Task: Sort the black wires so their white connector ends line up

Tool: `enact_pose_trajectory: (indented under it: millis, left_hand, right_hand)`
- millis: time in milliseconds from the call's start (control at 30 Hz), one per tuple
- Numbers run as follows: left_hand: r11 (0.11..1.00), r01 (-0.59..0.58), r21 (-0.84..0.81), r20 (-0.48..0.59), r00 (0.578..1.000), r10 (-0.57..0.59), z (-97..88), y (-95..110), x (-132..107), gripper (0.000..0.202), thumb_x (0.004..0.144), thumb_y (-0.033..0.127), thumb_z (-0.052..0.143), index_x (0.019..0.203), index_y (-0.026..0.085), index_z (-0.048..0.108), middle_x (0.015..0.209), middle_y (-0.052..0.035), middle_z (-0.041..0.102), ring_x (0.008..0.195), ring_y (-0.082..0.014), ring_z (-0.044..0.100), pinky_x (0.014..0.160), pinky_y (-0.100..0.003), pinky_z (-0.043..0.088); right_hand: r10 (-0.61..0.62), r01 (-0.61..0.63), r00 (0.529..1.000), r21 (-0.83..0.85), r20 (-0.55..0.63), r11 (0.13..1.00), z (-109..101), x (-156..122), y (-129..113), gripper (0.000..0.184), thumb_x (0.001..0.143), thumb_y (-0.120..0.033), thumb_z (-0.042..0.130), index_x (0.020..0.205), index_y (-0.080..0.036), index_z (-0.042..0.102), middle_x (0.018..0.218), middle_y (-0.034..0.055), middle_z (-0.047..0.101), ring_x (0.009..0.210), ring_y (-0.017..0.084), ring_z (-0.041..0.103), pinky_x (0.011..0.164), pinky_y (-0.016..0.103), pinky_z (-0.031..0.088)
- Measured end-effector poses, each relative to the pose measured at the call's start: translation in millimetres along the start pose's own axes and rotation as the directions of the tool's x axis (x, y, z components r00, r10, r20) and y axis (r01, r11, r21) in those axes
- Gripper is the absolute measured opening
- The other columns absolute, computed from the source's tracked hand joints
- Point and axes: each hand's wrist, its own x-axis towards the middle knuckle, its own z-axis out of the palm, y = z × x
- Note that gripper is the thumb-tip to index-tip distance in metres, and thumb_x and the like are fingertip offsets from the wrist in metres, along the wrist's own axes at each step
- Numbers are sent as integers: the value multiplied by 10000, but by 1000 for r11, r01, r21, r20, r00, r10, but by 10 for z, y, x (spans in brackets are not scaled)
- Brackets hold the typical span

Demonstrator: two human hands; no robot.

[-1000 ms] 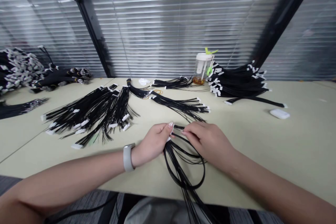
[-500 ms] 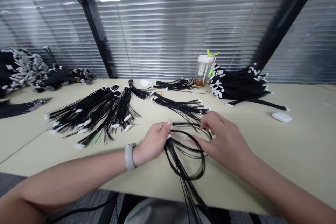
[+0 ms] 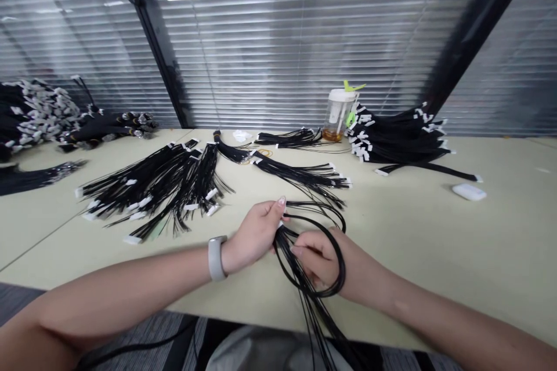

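Observation:
My left hand [image 3: 256, 235], with a grey band at its wrist, is closed on the white-connector end of a black wire harness [image 3: 311, 301]. Some of its wires curve out in a round loop, while the rest hang down past the table's front edge toward my lap. My right hand [image 3: 324, 261] sits behind the loop, which crosses over its back. Its thumb and forefinger are pinched together at the wires just right of my left hand. Most of the connector is hidden under my left fingers.
Fanned black wire bundles with white connectors [image 3: 165, 185] lie left of centre, and another bundle [image 3: 300, 174] lies ahead. At the back stands a cup of brown liquid [image 3: 337, 116] beside a cable pile [image 3: 395, 136]. A white case [image 3: 469, 192] lies right; more cables [image 3: 43, 110] are piled far left.
My right hand has moved down and left, from the outer right side of the looped wires to the wires beside my left hand. The left hand keeps its hold.

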Motion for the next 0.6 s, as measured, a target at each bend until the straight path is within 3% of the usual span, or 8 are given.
enact_pose_trajectory:
  millis: [433,600]
  left_hand:
    - [998,42,39,36,998,-43,13,107,-32,461,781,571,405,647,139,495,421,49,405,365,-71,365,358,-187,280]
    - [999,25,27,59,998,-26,12,87,-32,457,790,563,399,635,142,483,441,48,415,363,-65,375,362,-189,303]
  right_hand:
    - [26,-39,999,-324,-44,945,-157,-45,-127,182,771,-184,404,600,-183,465,438,-68,342,424,61,295,431,201,213]
    - [17,-55,997,-550,-74,833,-319,-139,-126,137,716,-163,457,585,-185,491,493,-32,458,465,81,365,473,227,220]
